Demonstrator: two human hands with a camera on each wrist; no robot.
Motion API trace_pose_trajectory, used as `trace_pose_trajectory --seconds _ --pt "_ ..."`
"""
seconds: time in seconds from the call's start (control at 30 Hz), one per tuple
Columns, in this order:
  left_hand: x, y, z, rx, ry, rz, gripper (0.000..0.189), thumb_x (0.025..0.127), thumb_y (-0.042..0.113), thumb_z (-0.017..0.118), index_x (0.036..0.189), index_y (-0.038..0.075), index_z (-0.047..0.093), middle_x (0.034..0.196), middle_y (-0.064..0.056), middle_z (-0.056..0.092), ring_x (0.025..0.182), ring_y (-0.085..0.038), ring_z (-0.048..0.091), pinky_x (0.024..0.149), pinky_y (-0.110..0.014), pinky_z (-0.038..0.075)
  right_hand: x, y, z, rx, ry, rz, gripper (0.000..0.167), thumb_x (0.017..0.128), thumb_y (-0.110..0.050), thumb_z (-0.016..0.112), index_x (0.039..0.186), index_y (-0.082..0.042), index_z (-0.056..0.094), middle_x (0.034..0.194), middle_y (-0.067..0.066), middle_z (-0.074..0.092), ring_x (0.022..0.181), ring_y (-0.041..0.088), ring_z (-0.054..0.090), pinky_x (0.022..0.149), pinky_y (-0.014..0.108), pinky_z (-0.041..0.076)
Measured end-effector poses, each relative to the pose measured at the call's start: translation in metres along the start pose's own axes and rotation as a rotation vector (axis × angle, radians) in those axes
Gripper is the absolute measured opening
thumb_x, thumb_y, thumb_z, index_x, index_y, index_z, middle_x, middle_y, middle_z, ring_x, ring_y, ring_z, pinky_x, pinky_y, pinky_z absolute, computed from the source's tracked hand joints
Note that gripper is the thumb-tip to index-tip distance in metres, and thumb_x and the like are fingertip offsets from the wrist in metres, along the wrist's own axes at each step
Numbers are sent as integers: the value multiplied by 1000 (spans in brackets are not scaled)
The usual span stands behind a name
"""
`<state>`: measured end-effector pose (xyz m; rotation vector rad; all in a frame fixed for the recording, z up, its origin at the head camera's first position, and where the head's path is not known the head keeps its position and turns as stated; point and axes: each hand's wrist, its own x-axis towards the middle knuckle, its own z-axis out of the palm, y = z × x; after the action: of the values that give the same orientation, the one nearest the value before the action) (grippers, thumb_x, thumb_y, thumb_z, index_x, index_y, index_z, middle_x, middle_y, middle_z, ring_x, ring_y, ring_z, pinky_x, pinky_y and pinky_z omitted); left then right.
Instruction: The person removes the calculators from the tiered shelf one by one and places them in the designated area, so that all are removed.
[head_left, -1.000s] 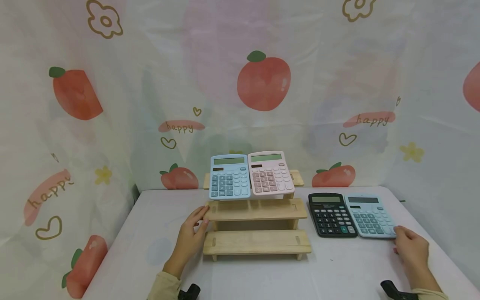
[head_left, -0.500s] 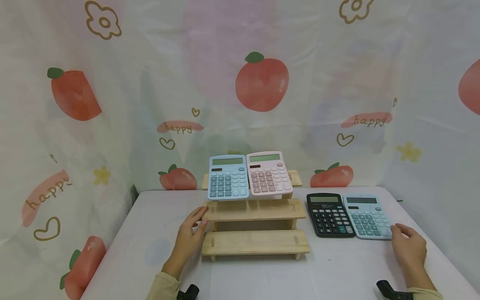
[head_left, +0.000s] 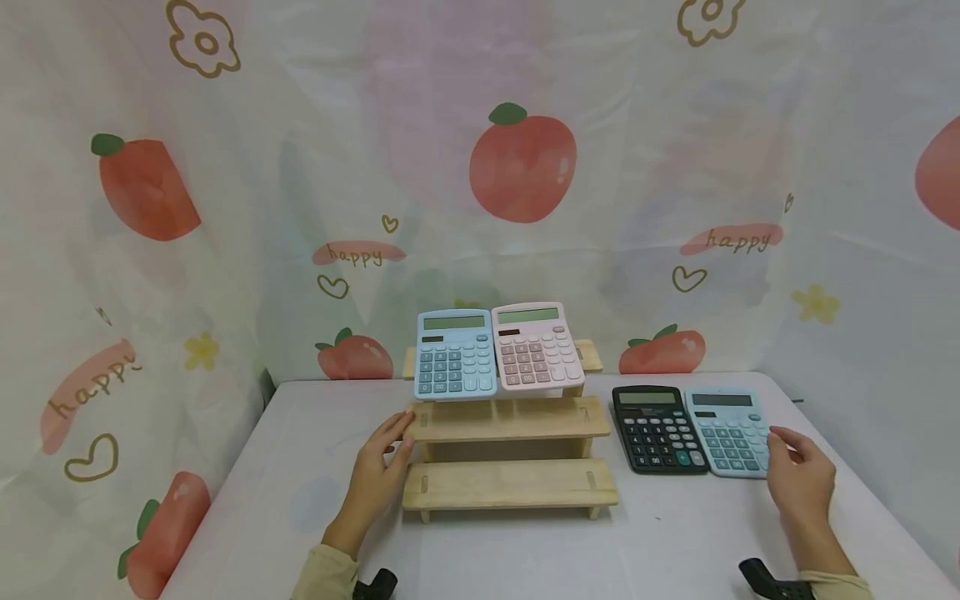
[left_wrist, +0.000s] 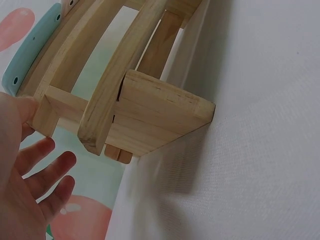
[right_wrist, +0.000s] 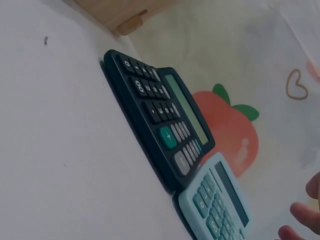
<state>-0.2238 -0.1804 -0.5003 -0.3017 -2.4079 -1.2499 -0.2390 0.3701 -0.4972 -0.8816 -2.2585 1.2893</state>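
Observation:
A three-tier wooden rack (head_left: pixel 512 419) stands mid-table. A blue calculator (head_left: pixel 457 358) and a pink calculator (head_left: pixel 538 348) lean side by side on its top tier. My left hand (head_left: pixel 377 473) holds the left end of the middle tier between thumb and index finger; its other fingers (left_wrist: pixel 47 177) are spread loosely below. To the right of the rack, a black calculator (head_left: pixel 660 430) and a pale blue calculator (head_left: pixel 723 429) lie side by side on the table. My right hand (head_left: pixel 802 479) is at the pale blue calculator's right edge, overlapping it; its relaxed fingertips (right_wrist: pixel 302 215) appear beside it in the right wrist view.
A white cloth covers the table (head_left: pixel 510 554). A printed fabric curtain (head_left: pixel 600 275) encloses the back and both sides. Each wrist carries a black strap-like device, such as the one (head_left: pixel 776 583) at the right wrist.
My right hand has moved left and slightly up from the pale blue calculator's lower right corner, now covering part of its right edge. The left hand stays on the rack; the whole view shifts slightly.

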Motion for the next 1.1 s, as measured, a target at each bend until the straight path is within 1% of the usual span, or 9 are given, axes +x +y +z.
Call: trace_pose_trajectory --seconds 0.07,0.13,0.33,0.5,0.63,0.8,0.9,0.97,1.1 --pt "0 0 0 1 -2 -1 42 104 24 58 142 7 58 148 -16 56 126 -28 61 91 -50 54 -6 -4 4 -14 -15 -34 51 107 -35 37 148 -6 50 147 18 49 107 15 44 67 10 34" --pt "-1 0 0 0 -3 -4 42 104 24 58 142 7 58 149 -17 55 130 -31 59 91 -51 54 -12 -8 7 -16 -40 -59 51 108 -34 37 147 -5 51 149 18 49 108 15 45 68 10 34" --pt "-1 0 0 0 -5 -10 42 104 24 58 142 6 58 149 -18 55 133 -33 57 92 -52 54 -29 -18 13 -5 -135 -132 49 108 -34 39 143 -2 53 147 20 50 84 -10 42 60 9 41" --pt "0 1 0 -1 -6 -12 42 103 24 59 142 6 58 149 -18 55 134 -33 56 92 -52 53 -41 -26 20 -7 -188 -185 48 109 -33 39 143 -1 53 146 21 50 83 -15 40 63 6 41" --pt "0 1 0 -1 -6 -9 42 103 23 59 142 7 58 149 -17 55 136 -33 54 92 -52 53 -50 -30 26 8 -193 -231 46 109 -30 40 141 -1 55 144 21 52 87 -11 43 65 5 40" --pt "0 0 0 1 -3 -3 42 103 23 59 142 7 59 148 -17 56 132 -32 58 91 -52 54 -56 -30 32 73 -205 -310 47 107 -34 45 136 0 58 137 21 55 96 5 51 67 6 41" --pt "0 0 0 -1 -1 0 42 103 23 59 142 7 59 148 -17 56 130 -31 59 91 -52 54 -61 -33 33 91 -244 -367 48 108 -36 45 136 1 57 136 21 54 103 12 53 70 6 43" --pt "-1 0 0 -2 0 1 42 103 23 59 142 8 59 148 -17 56 131 -32 58 91 -53 54 -66 -36 33 103 -255 -379 47 108 -34 46 135 2 58 135 20 55 103 11 55 71 5 44" --pt "-1 0 0 -3 -1 0 42 103 23 59 142 8 59 148 -16 56 129 -31 60 91 -52 54 -78 -47 29 83 -316 -426 46 108 -31 45 136 4 56 136 22 56 95 -11 51 73 5 46"
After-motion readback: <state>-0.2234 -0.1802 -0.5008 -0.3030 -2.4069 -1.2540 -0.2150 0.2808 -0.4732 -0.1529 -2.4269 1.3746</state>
